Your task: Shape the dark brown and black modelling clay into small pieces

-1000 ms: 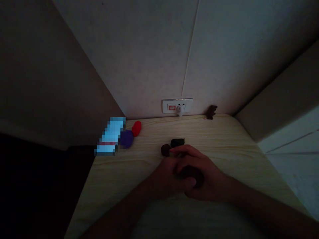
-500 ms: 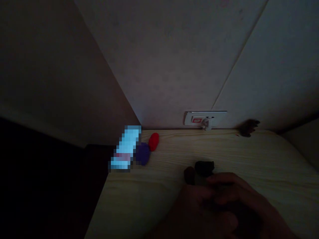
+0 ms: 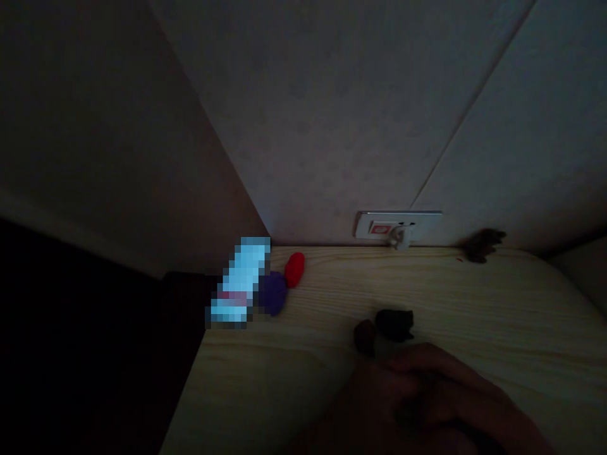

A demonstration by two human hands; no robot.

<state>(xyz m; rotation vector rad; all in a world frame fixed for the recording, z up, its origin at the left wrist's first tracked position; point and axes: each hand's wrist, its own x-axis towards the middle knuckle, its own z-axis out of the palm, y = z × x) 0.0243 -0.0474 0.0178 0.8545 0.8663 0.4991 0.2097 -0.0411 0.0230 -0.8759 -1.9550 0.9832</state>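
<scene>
My left hand (image 3: 365,404) and my right hand (image 3: 474,395) meet low in the picture, right of centre, with their fingers curled against each other. It is dim, and whatever lies between them is too dark to make out. Just beyond the fingertips, a dark brown lump (image 3: 364,337) lies on the wooden tabletop (image 3: 265,379). Beside it is a black lump (image 3: 394,325) with a ragged right end. Farther back on the left, a red lump (image 3: 294,270) touches a purple lump (image 3: 274,293); both look like modelling clay.
A bright, blurred-out phone-like screen (image 3: 241,278) leans at the table's left back corner. On the wall behind is a socket plate (image 3: 427,221) with a white plug (image 3: 399,237). A dark brown, jagged-ended object (image 3: 481,246) lies at the back right.
The view has shifted slightly, so the table items appear a little farther right. My hands have sunk slightly and pressed closer together, showing more of the black lump.
</scene>
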